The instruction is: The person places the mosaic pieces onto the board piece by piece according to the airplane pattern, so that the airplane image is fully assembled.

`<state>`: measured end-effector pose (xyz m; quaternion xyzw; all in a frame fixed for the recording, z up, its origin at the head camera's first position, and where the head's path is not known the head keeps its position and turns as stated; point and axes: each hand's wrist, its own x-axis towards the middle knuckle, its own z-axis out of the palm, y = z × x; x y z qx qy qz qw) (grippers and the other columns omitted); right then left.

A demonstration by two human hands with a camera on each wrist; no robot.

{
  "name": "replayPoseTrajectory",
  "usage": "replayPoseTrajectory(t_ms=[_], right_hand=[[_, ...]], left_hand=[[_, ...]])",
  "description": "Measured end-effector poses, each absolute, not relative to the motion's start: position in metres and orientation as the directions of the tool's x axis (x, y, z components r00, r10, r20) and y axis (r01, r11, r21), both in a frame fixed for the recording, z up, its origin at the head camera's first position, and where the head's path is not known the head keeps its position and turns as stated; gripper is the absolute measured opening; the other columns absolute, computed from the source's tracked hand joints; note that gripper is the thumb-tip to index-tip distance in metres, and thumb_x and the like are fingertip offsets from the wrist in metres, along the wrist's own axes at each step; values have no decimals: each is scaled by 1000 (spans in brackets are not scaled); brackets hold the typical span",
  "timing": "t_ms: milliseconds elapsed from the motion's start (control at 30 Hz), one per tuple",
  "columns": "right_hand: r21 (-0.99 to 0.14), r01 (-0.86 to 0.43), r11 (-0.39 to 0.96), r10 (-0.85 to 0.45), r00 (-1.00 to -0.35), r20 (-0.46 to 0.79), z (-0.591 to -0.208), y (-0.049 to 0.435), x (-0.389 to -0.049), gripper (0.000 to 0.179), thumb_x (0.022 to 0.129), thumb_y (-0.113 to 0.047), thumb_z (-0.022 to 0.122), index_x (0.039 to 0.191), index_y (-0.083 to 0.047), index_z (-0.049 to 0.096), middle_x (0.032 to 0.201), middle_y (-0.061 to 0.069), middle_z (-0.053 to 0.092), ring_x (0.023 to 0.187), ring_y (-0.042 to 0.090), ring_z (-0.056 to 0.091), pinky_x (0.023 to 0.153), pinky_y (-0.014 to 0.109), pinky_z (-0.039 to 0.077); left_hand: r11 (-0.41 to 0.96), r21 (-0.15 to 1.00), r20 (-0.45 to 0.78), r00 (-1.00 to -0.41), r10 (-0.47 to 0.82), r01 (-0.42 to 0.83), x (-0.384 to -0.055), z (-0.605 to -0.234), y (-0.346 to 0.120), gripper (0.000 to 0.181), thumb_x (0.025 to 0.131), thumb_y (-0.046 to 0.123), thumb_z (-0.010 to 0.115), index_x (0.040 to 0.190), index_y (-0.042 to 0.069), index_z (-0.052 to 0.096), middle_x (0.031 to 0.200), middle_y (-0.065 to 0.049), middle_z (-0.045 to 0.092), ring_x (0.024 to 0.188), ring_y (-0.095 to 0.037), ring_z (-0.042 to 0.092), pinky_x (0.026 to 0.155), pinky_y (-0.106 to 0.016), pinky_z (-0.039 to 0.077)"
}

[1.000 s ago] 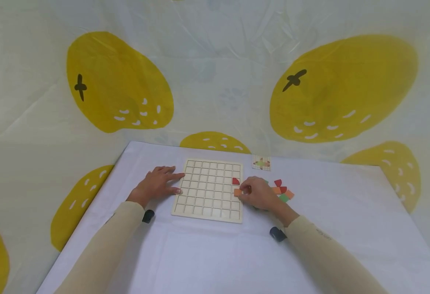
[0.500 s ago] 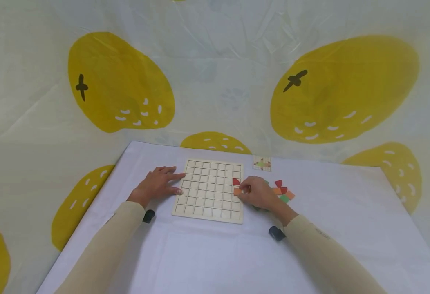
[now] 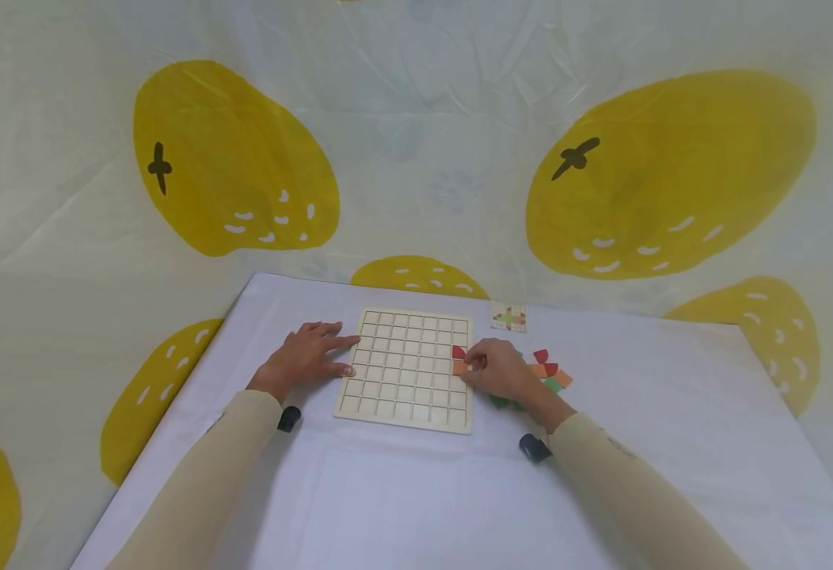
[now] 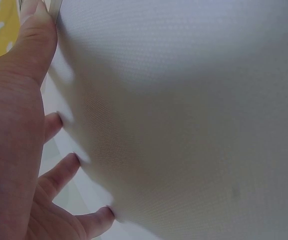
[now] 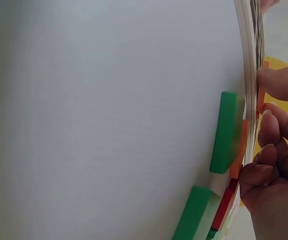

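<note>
A pale wooden board with a grid of square cells lies on the table. My left hand rests at its left side, thumb and forefinger on the rim; the other fingertips touch the white cloth in the left wrist view. At the right column, my right hand pinches an orange square tile between thumb and forefinger. That tile shows edge-on at the board's top in the right wrist view. Just beyond it on the board sits a red quarter-round tile.
Loose green, orange and red tiles lie right of the board, partly hidden behind my right hand; one is a red quarter-round. Behind them lies a small pattern card. A curtain printed with yellow fruit hangs at the table's back edge.
The orange tile has slid slightly away from me, closer to the red tile, with my right hand still on it. My left hand has stayed at the board's left rim.
</note>
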<state>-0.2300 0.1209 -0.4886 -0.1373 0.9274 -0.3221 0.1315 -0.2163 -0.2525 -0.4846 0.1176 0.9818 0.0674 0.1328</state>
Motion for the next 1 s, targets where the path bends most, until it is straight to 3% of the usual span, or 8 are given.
replayPoseTrajectory(t_ms=[1000], right_hand=[[-587,-139,798,-322,-921,-220,-489,115,-239,30,88,-26,84,111,-9,78,93,5,64,90,21,58,69,27,49]], left_hand=[[965,173,-252,-938,238,199,-216,-483,-251,73,92,65,66,157,40,45,171,-10,34,154,-46,30,118,-78,27]])
